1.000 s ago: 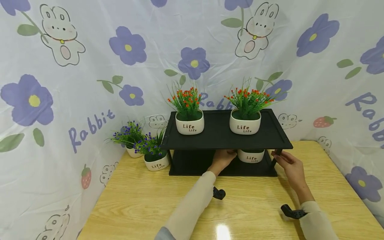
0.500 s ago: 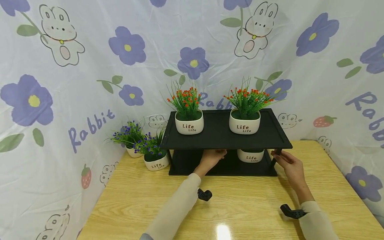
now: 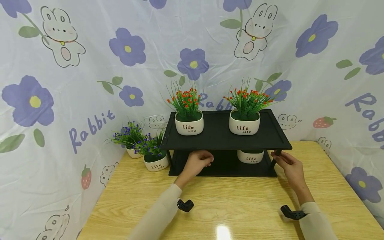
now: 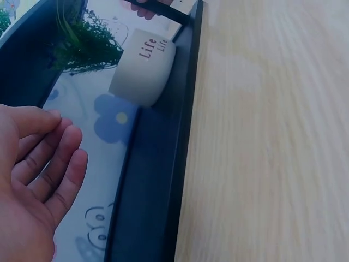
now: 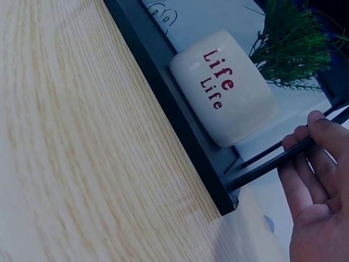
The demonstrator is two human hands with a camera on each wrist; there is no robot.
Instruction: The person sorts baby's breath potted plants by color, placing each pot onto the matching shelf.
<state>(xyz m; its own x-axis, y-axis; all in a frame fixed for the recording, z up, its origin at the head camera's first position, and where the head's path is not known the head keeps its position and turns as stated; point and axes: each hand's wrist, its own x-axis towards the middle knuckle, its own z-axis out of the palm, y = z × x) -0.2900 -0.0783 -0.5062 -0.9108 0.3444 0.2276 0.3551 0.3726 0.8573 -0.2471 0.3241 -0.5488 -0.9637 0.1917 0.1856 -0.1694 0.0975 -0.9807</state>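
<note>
A black two-tier shelf (image 3: 214, 140) stands on the table. Inside its lower tier, toward the right, sits a white pot of artificial flowers (image 3: 250, 157) marked "Life"; the upper board hides its plant in the head view. My left hand (image 3: 198, 162) is at the front of the lower tier, left of that pot. Its fingers are loosely bent and hold nothing, as the left wrist view shows too. At the right end, my right hand (image 3: 290, 168) pinches the shelf's front right post (image 5: 272, 162) between thumb and fingers.
Two white pots with orange flowers, one left (image 3: 189, 127) and one right (image 3: 244, 126), stand on the upper board. Two pots with blue-purple flowers, a front one (image 3: 156, 163) and a rear one (image 3: 133, 152), stand left of the shelf. A patterned curtain (image 3: 192, 33) hangs behind.
My left hand has moved left, away from the lower pot, and out toward the shelf's front. The right hand stays at the post, and the pots have not moved.
</note>
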